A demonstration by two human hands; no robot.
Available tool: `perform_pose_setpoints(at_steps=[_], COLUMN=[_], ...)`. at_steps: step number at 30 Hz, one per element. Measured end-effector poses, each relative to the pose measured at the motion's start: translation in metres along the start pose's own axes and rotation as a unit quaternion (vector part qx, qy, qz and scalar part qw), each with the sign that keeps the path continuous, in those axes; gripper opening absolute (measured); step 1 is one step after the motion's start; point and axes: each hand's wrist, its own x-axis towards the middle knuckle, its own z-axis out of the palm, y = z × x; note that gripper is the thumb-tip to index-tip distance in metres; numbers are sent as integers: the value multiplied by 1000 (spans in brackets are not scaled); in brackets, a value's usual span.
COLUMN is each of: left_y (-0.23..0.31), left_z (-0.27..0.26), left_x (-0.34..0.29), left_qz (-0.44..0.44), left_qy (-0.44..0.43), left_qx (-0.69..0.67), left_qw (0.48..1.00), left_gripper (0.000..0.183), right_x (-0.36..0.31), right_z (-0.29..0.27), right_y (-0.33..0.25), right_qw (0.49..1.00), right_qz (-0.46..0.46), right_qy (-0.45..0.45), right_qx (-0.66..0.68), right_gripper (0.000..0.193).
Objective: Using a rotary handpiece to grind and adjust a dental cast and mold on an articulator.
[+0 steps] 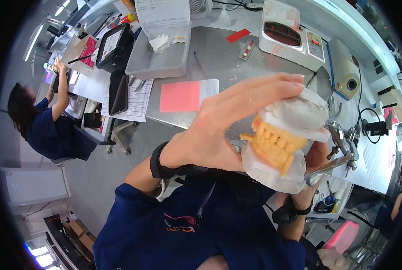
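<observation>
As fingers (267, 93) clasp dental model (277, 143), lettered shirt (181, 228)

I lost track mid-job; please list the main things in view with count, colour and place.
Dental model: one, orange and white, right of centre
Articulator: one, silver, right of model
Sheet: one, pink, on metal table
Box: one, grey, table's back left
Cast: one, white, inside box
Lidded appliance: one, white, table's back right
Strip: one, red, between box and appliance
Co-worker: one, navy-clad, far left
Left hand: one, black wristband, gripping model
Right hand: one, mostly hidden, behind model
</observation>
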Motion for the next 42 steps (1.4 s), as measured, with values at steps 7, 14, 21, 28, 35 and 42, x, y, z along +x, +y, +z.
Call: perform_pose_setpoints(at_steps=[7,14,21,28,35,42], left_y=[4,-2,-6,-7,-11,-1], left_z=[6,4,6,7,10,11], left_x=[-5,-8,-8,-9,-11,-8], left_qz=[-75,-118,-120,-109,-118,-238], left_qy=[6,4,3,0,0,35], left_qx=[-53,-164,-159,-223,-229,-322], left_qw=[996,979,980,969,966,916], left_gripper=[103,97,108,98,96,97], right_x=[8,6,1,-6,-11,-28], right_z=[13,16,10,19,16,-3], right_y=[-9,-16,-16,-21,-34,-25], right_qw=[998,998,998,981,932,885], right_qz=[-47,18,-5,-115,-186,-251], right_qy=[12,29,34,91,91,33], right_qx=[29,55,-43,-130,-296,-391], right_gripper=[74,65,66,56,56,77])
